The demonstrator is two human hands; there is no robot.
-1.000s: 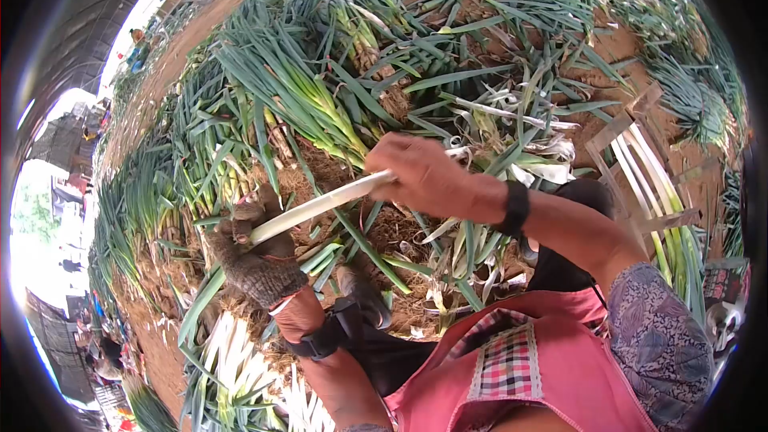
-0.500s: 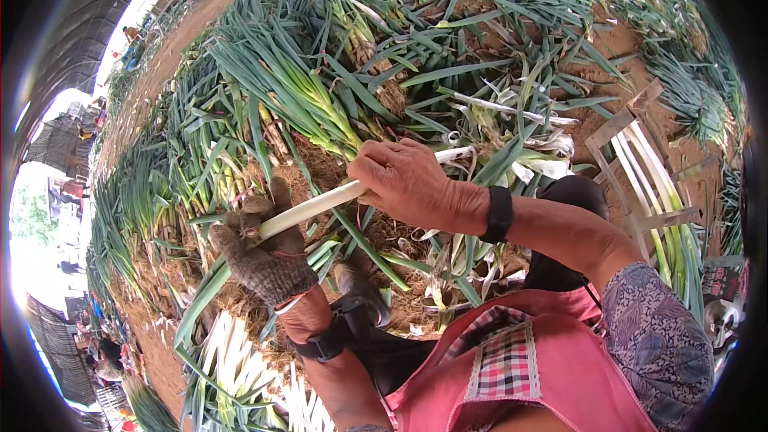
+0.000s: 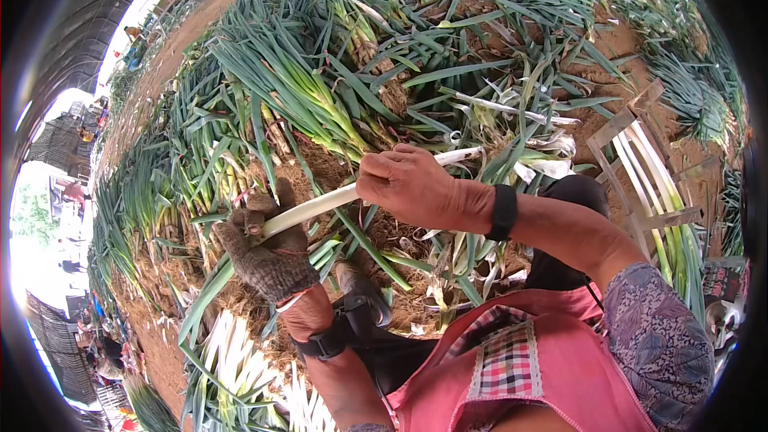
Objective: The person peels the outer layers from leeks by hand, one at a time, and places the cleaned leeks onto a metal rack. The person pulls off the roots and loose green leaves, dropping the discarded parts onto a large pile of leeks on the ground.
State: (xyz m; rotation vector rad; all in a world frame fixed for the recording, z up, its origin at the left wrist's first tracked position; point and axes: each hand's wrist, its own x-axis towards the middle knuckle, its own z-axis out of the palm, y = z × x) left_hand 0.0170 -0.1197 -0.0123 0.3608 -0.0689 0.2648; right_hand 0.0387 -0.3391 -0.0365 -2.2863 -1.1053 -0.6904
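Observation:
In the head view, my left hand (image 3: 270,254), in a dirty knitted glove, is closed around a long green onion (image 3: 314,210). The white stalk runs up to the right from the glove, and a green leaf trails down left below it. My right hand (image 3: 412,186) is bare and closed over the stalk farther along, knuckles up; the fingertips are hidden under it. Beyond my right fist the stalk's pale end sticks out toward some peeled, dry leaves (image 3: 548,162). Just above this hand lies a thick bunch of green onions (image 3: 300,80).
Piles of unpeeled green onions (image 3: 176,168) cover the ground ahead and to the left. White peeled stalks (image 3: 232,356) lie at lower left. At right, a wooden frame (image 3: 612,132) holds several clean stalks (image 3: 660,192). My boot (image 3: 360,292) rests among soil and leaf scraps.
My right hand has shifted slightly to the right, still closed on the green onion. The gloved left hand has barely moved and keeps its hold.

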